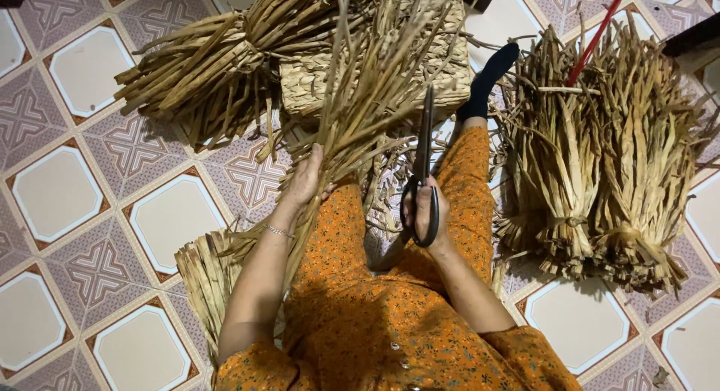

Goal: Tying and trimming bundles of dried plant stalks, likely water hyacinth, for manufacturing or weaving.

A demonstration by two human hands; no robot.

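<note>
My left hand (304,179) grips a bunch of long dried straw-coloured leaf strips (360,98) that fans upward over my lap. My right hand (429,211) holds black scissors (424,166) by the handles, blades pointing up and closed beside the bunch. Under the strips lies a partly woven straw basket piece (442,61). I sit on the floor in orange patterned clothes, one leg stretched out with a black sock (487,80).
Tied bundles of dried leaves lie at the upper left (202,68) and on the right (600,173). Another flat bundle (206,275) sits by my left elbow. A red stick (596,35) leans at the upper right. The floor is patterned tile (82,211).
</note>
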